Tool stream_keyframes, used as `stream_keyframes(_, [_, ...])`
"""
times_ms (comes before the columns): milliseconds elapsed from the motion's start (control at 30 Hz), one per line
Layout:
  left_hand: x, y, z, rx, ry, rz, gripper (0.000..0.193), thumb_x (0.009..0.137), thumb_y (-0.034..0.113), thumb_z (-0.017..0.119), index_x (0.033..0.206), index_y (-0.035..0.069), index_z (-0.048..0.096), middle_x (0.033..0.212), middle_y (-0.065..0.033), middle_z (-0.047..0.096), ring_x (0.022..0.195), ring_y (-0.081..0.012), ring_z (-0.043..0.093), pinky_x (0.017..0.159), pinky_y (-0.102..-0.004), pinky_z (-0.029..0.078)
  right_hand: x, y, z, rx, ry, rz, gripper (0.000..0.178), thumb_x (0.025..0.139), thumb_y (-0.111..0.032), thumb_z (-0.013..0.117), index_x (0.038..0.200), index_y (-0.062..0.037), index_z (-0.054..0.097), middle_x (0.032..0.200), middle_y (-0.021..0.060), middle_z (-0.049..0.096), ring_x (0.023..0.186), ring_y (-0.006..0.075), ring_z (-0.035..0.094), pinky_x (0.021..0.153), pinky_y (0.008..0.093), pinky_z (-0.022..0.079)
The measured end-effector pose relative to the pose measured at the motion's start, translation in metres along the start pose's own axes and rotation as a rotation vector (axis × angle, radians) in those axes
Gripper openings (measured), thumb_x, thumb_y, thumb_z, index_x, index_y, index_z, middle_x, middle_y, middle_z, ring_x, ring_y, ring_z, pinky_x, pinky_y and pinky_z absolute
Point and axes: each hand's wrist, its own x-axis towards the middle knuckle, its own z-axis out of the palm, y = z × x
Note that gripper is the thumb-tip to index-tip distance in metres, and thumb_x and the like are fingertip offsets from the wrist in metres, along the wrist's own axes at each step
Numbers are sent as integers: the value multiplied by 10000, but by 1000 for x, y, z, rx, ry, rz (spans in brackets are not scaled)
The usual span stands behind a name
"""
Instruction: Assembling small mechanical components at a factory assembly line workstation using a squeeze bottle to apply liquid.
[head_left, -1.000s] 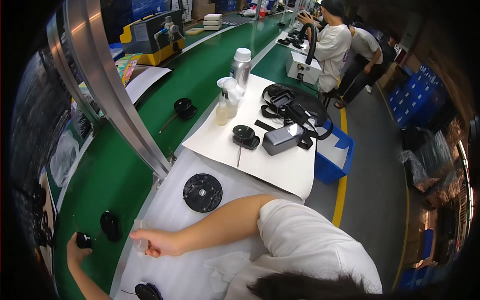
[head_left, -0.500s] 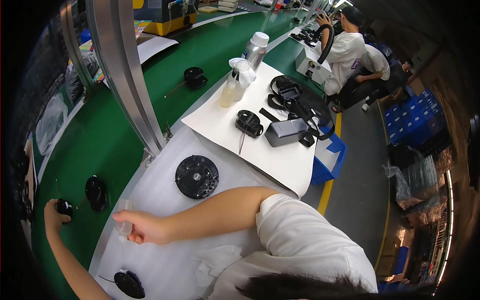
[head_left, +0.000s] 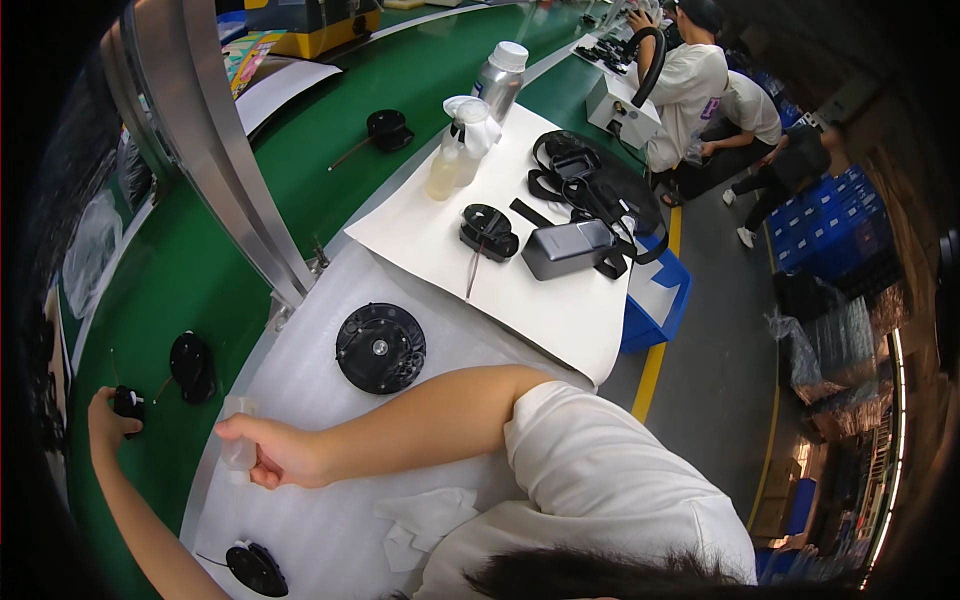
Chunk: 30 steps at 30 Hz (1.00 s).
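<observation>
Head view: at the left edge of the frame, the left hand (head_left: 107, 422) reaches over the green table (head_left: 150, 480) and pinches a small black part (head_left: 128, 402) between thumb and fingers; its fingertips are partly hidden, so their exact placing cannot be told. Just to the right of that hand, a second black part (head_left: 192, 368) lies on the green surface, a thin wire beside it.

In the lower left, the right hand (head_left: 283, 452) has its thumb and curled fingers closed around a clear plastic bottle (head_left: 238, 440), above the white sheet (head_left: 300, 520). On this sheet are a round black disc (head_left: 381, 348) near the centre left, a black part with a wire (head_left: 256, 568) at the bottom left, and a crumpled white cloth (head_left: 425, 518) at the lower middle.

Up from the disc, a white board (head_left: 540, 318) bears a grey box (head_left: 567, 248), black straps (head_left: 592, 195), another black part (head_left: 488, 232) and, at its upper left, a yellowish bottle (head_left: 440, 178) and a silver bottle (head_left: 500, 80). A blue bin (head_left: 668, 310) stands right of the board.
</observation>
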Motion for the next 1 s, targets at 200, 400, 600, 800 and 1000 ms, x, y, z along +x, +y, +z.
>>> stream_keyframes(200, [0,10,1,-341,-119,-116,553,418,-112,662,933,-9,490,679,-95,568,597,-169,554,523,-281,450,0,-2,2,-36,-22,52,404,776,-480,406,609,-113,417,463,19,369,412,106,305,413,233,220])
stream_keyframes(400, [-1,35,-5,-321,-131,-75,551,470,-84,666,979,2,472,658,-67,553,555,-139,539,464,-254,427,-2,-4,3,-35,-28,25,395,779,-477,405,622,-115,426,473,11,374,414,103,307,410,232,217])
stream_keyframes(600, [-18,13,2,-418,9,-106,555,544,4,710,1024,33,432,595,-8,478,476,-99,475,392,-232,360,5,5,0,-1,-37,24,408,757,-509,455,631,-122,432,474,9,390,381,92,303,377,229,211])
stream_keyframes(800, [-108,68,-32,-1044,373,-176,533,770,141,624,1194,-10,339,849,-56,547,747,-108,533,639,-209,407,-8,-2,7,-110,-28,20,379,793,-472,419,693,-108,449,501,6,403,414,94,331,398,228,228])
stream_keyframes(1000, [-208,79,-56,-1656,255,-47,458,826,197,550,1187,11,340,1051,-98,527,784,-191,568,642,-221,416,-26,-14,32,-283,-19,-188,309,813,-392,478,759,-89,448,584,12,462,440,72,394,403,213,300])
